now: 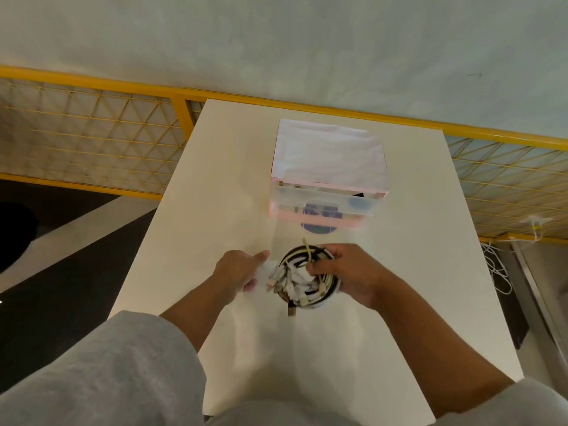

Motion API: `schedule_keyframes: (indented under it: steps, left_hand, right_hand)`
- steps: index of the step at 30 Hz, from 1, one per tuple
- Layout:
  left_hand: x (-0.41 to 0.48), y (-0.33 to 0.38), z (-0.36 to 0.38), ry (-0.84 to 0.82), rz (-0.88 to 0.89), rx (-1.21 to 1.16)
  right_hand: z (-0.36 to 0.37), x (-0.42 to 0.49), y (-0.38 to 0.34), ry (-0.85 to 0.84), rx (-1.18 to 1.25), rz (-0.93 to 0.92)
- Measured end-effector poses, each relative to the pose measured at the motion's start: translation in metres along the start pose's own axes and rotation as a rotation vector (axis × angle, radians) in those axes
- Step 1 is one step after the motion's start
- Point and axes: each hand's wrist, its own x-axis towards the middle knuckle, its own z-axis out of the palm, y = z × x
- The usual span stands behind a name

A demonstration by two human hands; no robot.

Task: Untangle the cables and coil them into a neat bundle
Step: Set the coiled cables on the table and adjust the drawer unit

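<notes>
Head view, nearest first: grey sleeves (107,373) give way to two bare forearms over the white table (215,186). The right hand (353,278) has its fingers (321,267) curled round the right side of the cables (302,281), which are already wound into a rough ring facing up. The left hand (239,270) sits just left of that ring, forefinger stretched toward it and the other fingers tucked against a pale blurred patch (261,276); whether they pinch it I cannot tell. Loose plug ends (278,279) jut from the ring toward the left fingers, so that hand looks better placed to tuck them in. Beyond the fingers stands a clear plastic box (329,167), then a yellow railing (92,84).
</notes>
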Motion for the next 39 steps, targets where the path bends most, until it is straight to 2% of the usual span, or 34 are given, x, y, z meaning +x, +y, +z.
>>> schedule_keyframes:
  steps: [6, 14, 20, 26, 29, 35, 39]
  left_hand:
    - [0.005, 0.005, -0.003, -0.037, -0.047, -0.037]
    - [0.01, 0.009, -0.009, -0.1, -0.075, -0.008]
    - [0.008, 0.015, -0.013, -0.14, -0.093, 0.035]
    - [0.009, 0.019, -0.013, -0.155, -0.098, 0.045]
    - [0.009, 0.021, -0.011, -0.163, -0.108, 0.04]
    - [0.011, 0.022, -0.01, -0.162, -0.113, 0.044]
    - [0.008, 0.023, -0.01, -0.153, -0.11, 0.048]
  right_hand:
    - [-0.017, 0.029, -0.015, 0.194, 0.252, 0.072]
    - [-0.015, 0.059, -0.017, 0.375, 0.319, 0.167]
    - [-0.011, 0.075, -0.012, 0.442, 0.468, 0.197]
    - [-0.006, 0.086, -0.01, 0.488, 0.604, 0.13]
    - [-0.005, 0.09, -0.007, 0.54, 0.483, 0.123]
    - [-0.011, 0.087, -0.009, 0.668, -0.062, 0.113]
    - [-0.012, 0.082, -0.006, 0.658, -0.152, 0.084]
